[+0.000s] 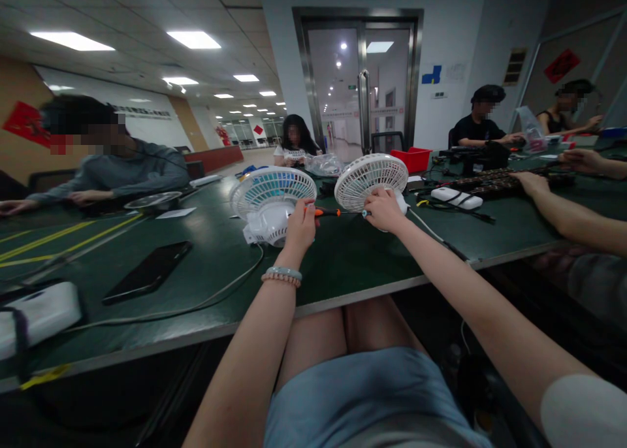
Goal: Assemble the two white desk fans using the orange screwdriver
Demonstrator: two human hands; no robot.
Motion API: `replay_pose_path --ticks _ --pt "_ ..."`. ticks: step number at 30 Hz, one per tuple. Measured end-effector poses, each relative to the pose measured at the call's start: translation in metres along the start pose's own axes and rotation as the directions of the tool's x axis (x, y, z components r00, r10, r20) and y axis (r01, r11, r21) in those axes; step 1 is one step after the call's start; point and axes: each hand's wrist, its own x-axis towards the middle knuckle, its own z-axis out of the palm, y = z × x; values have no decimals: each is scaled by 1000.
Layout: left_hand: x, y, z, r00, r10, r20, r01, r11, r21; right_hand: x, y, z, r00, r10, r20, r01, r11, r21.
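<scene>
My left hand (300,226) is closed around the orange handle of a screwdriver (324,211), whose shaft points right toward the fan I hold. My right hand (385,208) grips the base of a small white desk fan (371,180), its round grille facing up and away. A second white fan (270,196) with a blue-tinted grille lies on the dark green table (343,258) just left of my left hand, touching or nearly touching it. A white cable (206,301) runs from that fan toward the table's near edge.
A black phone (147,272) lies at left; a white box (36,314) sits at the far left edge. A red bin (411,159), a white power bank (456,198) and cables lie beyond. Several other people sit around; someone's arms (563,213) reach in from the right.
</scene>
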Motion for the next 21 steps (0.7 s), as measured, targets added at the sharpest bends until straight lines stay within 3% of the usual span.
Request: replay_pose_path --ticks 6,16,21 --pt "2 -5 2 999 -13 45 19 990 -141 0 0 -1 1000 -3 4 3 1000 -4" --pt "2 -7 2 997 76 -9 -76 997 -26 0 0 0 1000 1 5 -1 1000 2" --pt "1 -3 1 999 54 -2 -54 998 -33 0 0 0 1000 -1 -2 1 1000 4"
